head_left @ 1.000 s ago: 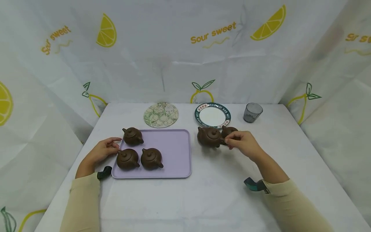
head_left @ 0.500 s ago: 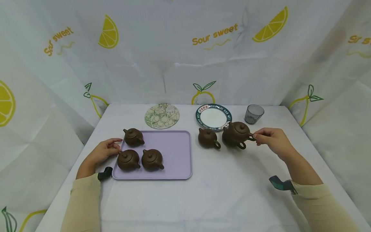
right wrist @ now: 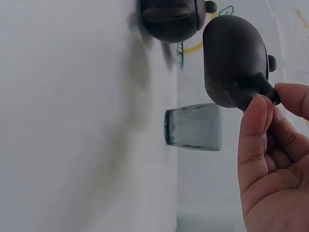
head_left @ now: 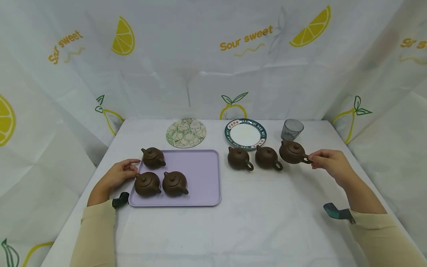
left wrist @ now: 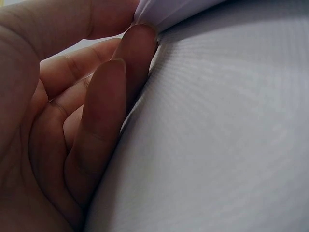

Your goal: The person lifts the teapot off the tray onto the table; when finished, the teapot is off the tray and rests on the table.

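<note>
My right hand [head_left: 330, 163] pinches the handle of a brown teapot [head_left: 293, 151], which is lifted off the table, as the gap below it shows in the right wrist view [right wrist: 234, 53]. Left of it, two similar teapots, a nearer one [head_left: 267, 157] and a farther one [head_left: 238, 157], stand on the table in a row. The lilac tray [head_left: 203, 178] bears three more: a back teapot [head_left: 153, 157], a front left teapot [head_left: 146, 183] and a front right teapot [head_left: 174, 183]. At the tray's left edge, my left hand [head_left: 118, 174] grips the rim between thumb and fingers [left wrist: 137, 43].
Behind the teapots lie a patterned round mat [head_left: 186, 132] and a plate with a dark green rim [head_left: 247, 146]. A grey glass [head_left: 292, 129] stands at the back right, close behind the held teapot. A white curtain [head_left: 166, 92] hangs behind the table.
The right hand has carried the held teapot rightward, from in front of the plate, past the two standing teapots, to their right. The left hand and tray stay put.
</note>
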Demonstrator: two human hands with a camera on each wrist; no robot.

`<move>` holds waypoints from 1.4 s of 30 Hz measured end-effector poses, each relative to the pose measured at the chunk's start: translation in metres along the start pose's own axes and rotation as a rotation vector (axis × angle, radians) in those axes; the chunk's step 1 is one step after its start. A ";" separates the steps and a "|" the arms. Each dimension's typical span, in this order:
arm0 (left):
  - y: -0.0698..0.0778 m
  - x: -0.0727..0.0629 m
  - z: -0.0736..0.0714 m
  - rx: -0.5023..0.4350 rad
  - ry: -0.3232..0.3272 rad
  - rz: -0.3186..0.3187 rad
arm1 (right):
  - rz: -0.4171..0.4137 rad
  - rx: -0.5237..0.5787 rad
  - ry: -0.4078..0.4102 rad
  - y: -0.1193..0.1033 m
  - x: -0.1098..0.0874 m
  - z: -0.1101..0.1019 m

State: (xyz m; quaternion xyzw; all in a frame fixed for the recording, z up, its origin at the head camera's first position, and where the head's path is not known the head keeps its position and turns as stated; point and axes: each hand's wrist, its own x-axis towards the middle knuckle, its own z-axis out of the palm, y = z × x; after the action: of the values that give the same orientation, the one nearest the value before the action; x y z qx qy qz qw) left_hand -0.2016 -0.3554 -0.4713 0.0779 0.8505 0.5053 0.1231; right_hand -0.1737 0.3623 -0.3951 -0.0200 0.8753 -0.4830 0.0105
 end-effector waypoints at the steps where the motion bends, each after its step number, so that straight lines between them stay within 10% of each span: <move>1: 0.000 0.000 0.000 0.000 0.001 0.001 | 0.011 0.007 -0.003 0.004 0.001 0.000; 26: 0.000 0.001 0.002 0.004 0.003 0.008 | 0.135 0.009 -0.049 0.041 0.002 0.012; 34: -0.003 0.003 -0.001 0.017 0.007 -0.012 | 0.132 -0.127 -0.029 0.011 -0.002 0.004; 42: -0.001 0.000 0.002 0.013 0.017 0.006 | 0.063 -0.033 -0.059 -0.032 0.007 0.051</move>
State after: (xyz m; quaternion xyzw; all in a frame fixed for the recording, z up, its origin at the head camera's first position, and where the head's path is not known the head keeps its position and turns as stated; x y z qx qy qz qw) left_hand -0.2006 -0.3541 -0.4727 0.0769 0.8546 0.5008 0.1141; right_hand -0.1782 0.3013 -0.3949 -0.0068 0.8827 -0.4670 0.0513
